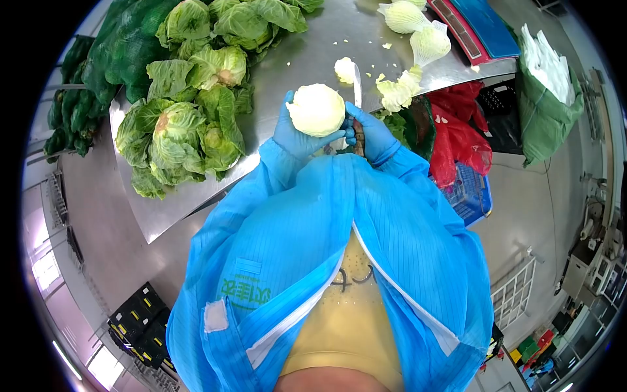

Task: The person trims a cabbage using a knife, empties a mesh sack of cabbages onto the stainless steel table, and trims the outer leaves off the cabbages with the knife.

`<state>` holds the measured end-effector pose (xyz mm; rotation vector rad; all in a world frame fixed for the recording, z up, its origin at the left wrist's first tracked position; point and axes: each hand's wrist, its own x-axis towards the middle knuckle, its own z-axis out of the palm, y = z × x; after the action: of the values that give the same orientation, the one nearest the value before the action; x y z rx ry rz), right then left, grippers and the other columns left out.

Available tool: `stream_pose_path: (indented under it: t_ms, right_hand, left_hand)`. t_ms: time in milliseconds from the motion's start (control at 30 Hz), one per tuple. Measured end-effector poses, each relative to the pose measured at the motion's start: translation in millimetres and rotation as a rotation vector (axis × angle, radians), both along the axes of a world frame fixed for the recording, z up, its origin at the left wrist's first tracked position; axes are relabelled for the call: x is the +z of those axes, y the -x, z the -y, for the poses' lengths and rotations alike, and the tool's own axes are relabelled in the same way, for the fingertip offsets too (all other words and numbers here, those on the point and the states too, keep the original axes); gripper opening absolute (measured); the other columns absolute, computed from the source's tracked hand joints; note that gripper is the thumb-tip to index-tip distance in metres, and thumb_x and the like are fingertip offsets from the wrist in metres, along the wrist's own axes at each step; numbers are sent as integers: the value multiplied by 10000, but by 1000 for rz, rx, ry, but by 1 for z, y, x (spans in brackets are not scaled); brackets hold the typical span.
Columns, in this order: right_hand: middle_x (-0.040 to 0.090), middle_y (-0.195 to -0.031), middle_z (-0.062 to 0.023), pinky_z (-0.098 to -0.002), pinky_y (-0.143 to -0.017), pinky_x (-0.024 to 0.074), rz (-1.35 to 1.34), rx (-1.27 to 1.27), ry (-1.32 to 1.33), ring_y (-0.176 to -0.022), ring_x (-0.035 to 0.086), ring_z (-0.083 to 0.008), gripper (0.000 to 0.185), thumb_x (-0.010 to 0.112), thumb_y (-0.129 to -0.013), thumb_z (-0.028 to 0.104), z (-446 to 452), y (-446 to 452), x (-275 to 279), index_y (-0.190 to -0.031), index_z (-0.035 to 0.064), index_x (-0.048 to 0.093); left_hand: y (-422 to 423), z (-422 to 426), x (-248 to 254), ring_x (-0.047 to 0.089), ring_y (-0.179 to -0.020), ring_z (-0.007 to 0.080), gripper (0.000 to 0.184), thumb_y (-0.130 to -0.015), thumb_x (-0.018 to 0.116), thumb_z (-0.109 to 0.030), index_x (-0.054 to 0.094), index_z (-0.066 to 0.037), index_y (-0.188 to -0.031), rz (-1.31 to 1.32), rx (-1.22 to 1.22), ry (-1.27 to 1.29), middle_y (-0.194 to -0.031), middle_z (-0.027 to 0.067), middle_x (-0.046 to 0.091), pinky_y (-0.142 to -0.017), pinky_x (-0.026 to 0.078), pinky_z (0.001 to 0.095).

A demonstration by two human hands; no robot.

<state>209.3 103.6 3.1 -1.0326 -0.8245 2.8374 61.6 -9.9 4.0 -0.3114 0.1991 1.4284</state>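
Observation:
My left hand (295, 134), in a blue glove, cups a pale, round cauliflower head (316, 110) stripped of its leaves. Beside it, my right hand (373, 136), also gloved in blue, is wrapped around the brown handle of a knife (357, 88). The blade points away from me, upright in the picture, just right of the cauliflower. Past the blade lies a small pale cauliflower piece (344, 70) on the metal table (281, 72). Pale trimmed leaves (400, 90) lie to the right, among scattered crumbs.
Leafy green heads (179, 140) are piled on the table's left, with green net sacks (124, 52) beyond. White foam-netted heads (429, 42) lie far right near a blue-and-red box (480, 29). Red bags (457, 130), a blue crate (469, 193) and a green sack (552, 108) stand right of the table.

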Motion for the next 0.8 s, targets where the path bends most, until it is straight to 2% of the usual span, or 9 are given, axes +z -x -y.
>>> stream_pose_path:
  t_ms: [300,400,467,500,567,633,667,733,800]
  right_hand:
    - [546,-728,42,-223,-443,378,-204,-102,76,-500,422,-53,525,460,-885,541,7,-7,6,-1215,136,506]
    - [523,-724,48,-216,-457,366,-254,-170,15,-514,412,-52,497,519,-883,474,1,-13,1,-1228,118,492]
    - [540,-769,39,-207,-506,384,-222,-303,-144,-543,427,-42,478,632,-846,303,-4,-15,-1,-1242,75,491]
    - [540,-769,39,-207,-506,384,-224,-301,-147,-543,427,-42,478,632,-846,303,-5,-14,6,-1242,75,491]
    - [578,-852,24,-194,-563,404,-139,-299,-633,-585,448,-22,542,701,-773,143,-3,-15,23,-1262,46,487]
    - [588,-896,14,-195,-581,409,-113,-203,-748,-605,448,-18,552,705,-759,123,0,-19,20,-1262,45,495]
    - [598,-941,5,-196,-598,414,-89,-114,-867,-624,447,-14,562,709,-744,103,0,-20,19,-1263,44,502]
    - [598,-962,1,-217,-613,416,-158,-138,-851,-634,419,-36,531,711,-750,141,4,-19,28,-1240,55,527]
    - [602,-959,-22,-250,-659,444,4,-88,-881,-685,473,-74,484,690,-780,203,7,-20,26,-1212,41,542]
  left_hand:
    - [-7,-3,31,338,-1256,432,883,-772,458,-701,252,-112,-1397,-324,-6,69,-1411,196,297,-987,287,653]
    - [-12,2,47,340,-1253,432,899,-772,463,-698,204,-120,-1410,-411,20,158,-1406,192,293,-980,294,657]
    - [-15,5,46,346,-1248,434,900,-776,464,-693,184,-123,-1413,-526,68,269,-1397,191,299,-976,299,658]
    - [-16,9,39,370,-1236,413,878,-781,512,-645,186,-124,-1407,-587,55,179,-1382,181,313,-959,337,639]
    - [-19,9,35,394,-1224,393,861,-786,561,-596,188,-125,-1402,-644,49,95,-1367,172,327,-943,376,619]
    - [-26,-2,33,471,-1155,299,810,-763,712,-341,245,-108,-1382,-928,157,47,-1297,135,411,-890,473,483]
    - [-25,-3,23,471,-1155,299,810,-763,712,-341,245,-108,-1382,-929,160,47,-1297,135,411,-890,473,483]
    - [-20,-5,-2,509,-1106,238,797,-685,760,-96,313,-112,-1344,-1057,294,156,-1257,115,449,-874,499,385]
    - [-23,0,3,514,-1101,238,806,-644,771,-27,347,-112,-1324,-1161,313,210,-1232,116,470,-887,493,363]
